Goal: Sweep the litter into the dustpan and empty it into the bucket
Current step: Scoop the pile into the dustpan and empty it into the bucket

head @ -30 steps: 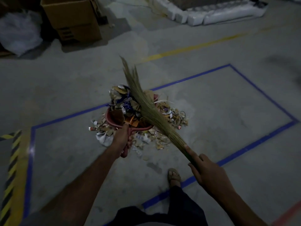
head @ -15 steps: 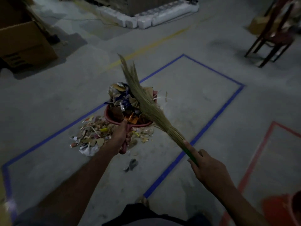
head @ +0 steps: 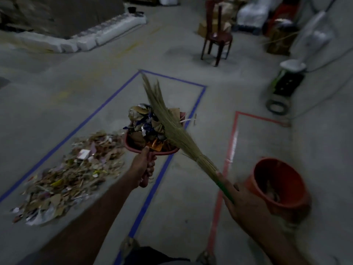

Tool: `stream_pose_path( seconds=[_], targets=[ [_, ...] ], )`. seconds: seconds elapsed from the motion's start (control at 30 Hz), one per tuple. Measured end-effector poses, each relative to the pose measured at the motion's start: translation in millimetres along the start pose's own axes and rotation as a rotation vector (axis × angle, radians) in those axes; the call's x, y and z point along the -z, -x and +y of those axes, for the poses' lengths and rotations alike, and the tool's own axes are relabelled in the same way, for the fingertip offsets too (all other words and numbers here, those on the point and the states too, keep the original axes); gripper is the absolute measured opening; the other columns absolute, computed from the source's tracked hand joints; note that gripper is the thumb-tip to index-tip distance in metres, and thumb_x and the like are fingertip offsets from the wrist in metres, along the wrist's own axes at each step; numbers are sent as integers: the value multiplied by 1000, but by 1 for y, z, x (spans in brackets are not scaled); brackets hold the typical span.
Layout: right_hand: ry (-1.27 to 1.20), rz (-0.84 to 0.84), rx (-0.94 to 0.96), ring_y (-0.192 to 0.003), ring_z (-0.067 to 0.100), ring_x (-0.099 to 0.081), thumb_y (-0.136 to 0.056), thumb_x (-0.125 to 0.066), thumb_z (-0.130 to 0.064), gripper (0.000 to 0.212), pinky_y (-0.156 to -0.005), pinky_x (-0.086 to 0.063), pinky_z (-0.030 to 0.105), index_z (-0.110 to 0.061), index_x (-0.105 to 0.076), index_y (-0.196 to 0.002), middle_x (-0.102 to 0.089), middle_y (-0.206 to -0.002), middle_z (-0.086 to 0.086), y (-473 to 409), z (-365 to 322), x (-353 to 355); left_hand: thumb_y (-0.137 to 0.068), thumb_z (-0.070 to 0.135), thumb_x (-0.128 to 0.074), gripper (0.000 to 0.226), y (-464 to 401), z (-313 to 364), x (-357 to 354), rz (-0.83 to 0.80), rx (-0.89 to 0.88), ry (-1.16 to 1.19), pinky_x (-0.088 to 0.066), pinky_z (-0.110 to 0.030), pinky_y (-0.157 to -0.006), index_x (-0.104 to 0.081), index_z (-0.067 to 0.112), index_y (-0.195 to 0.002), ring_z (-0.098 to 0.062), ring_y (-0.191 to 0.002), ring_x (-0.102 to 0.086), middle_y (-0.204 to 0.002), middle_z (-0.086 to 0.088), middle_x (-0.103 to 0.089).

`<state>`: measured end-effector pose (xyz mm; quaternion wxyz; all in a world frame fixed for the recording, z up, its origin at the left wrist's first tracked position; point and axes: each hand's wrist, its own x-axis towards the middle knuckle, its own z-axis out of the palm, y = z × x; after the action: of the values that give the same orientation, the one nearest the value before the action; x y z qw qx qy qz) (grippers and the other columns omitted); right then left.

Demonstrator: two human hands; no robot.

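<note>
From the head camera we see our left hand (head: pixel 142 165) gripping the handle of a heaped dustpan (head: pixel 152 134), held off the floor. Our right hand (head: pixel 242 203) grips the broom (head: pixel 172 127), pressed on the load. The bucket (head: pixel 278 186) sits just right of it, not yet filled. A litter pile (head: pixel 70 173) remains left. Open floor lies between.

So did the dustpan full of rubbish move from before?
Yes. The dustpan sat over the litter pile earlier; now it's right of it, nearer the bucket.
</note>
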<state>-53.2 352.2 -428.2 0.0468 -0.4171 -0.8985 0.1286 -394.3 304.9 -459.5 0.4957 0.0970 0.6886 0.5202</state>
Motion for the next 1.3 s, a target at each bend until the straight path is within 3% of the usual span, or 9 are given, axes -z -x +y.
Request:
stream_pose_path(
  seconds=[0.17, 0.3, 0.53, 0.63, 0.73, 0.87, 1.1, 1.23, 1.3],
  targets=[
    [2, 18, -152, -48, 16, -48, -89, -69, -36, 88, -38, -45, 32, -45, -14, -157, -50, -86, -2, 63, 74, 23, -106, 47, -33, 50, 20, -10, -115, -119, 22, -59, -22, -20, -40, -51, 9, -79, -11, -41, -24, -50, 2, -33],
    [2, 78, -256, -47, 14, -37, -82, -76, -35, 87, -38, -32, 28, -38, -29, -155, -48, -80, -2, 102, 119, 32, -106, 48, -32, 51, 18, -18, -189, -218, 35, -156, -22, -20, -41, -52, 6, -86, -11, -40, -25, -56, -1, -34],
    [-73, 47, -538, -54, 21, -53, -92, -59, -40, 82, -42, -48, 38, -50, -8, -156, -56, -99, -1, 156, 177, 25, -103, 53, -36, 54, -7, -40, -308, -389, 56, -382, -23, -22, -45, -55, 6, -86, -12, -41, -27, -52, 2, -37],
    [-111, 53, -599, -56, 20, -51, -95, -43, -44, 70, -45, -49, 39, -49, -8, -156, -55, -90, -1, 169, 205, 17, -104, 52, -34, 54, -16, -53, -358, -452, 54, -455, -23, -23, -45, -54, 6, -83, -12, -40, -29, -51, 2, -38],
    [-87, 40, -665, -49, 17, -41, -90, -59, -35, 75, -41, -34, 28, -41, -23, -156, -49, -81, -1, 171, 232, 17, -104, 52, -35, 55, -34, -68, -408, -497, 66, -518, -24, -23, -44, -55, 5, -84, -12, -39, -29, -50, 1, -38],
    [-139, -49, -757, -43, 10, -44, -81, -76, -26, 95, -37, -20, 11, -42, -21, -157, -60, -99, -3, 155, 273, 18, -105, 52, -33, 56, -64, -83, -465, -535, 120, -563, -26, -21, -42, -55, 5, -85, -12, -38, -32, -52, 0, -40],
    [-199, -129, -870, -46, 6, -30, -77, -81, -27, 101, -38, -7, 10, -45, -20, -156, -49, -78, -5, 119, 362, -17, -105, 50, -34, 52, -129, -132, -549, -524, 256, -635, -23, -20, -41, -53, 6, -84, -12, -39, -29, -52, 0, -38],
    [-180, -169, -864, -49, 12, -52, -76, -81, -34, 97, -39, -1, 10, -43, -25, -155, -60, -85, -2, 107, 412, -60, -105, 50, -31, 54, -173, -178, -590, -522, 278, -744, -26, -22, -46, -53, 9, -77, -12, -40, -33, -50, 1, -42],
    [-151, -176, -843, -59, 15, -62, -78, -78, -34, 92, -39, -15, 9, -41, -28, -154, -65, -94, 2, 103, 442, -87, -104, 54, -31, 55, -201, -206, -610, -532, 299, -802, -27, -23, -47, -53, 11, -77, -13, -40, -35, -52, 2, -43]
  ],
)
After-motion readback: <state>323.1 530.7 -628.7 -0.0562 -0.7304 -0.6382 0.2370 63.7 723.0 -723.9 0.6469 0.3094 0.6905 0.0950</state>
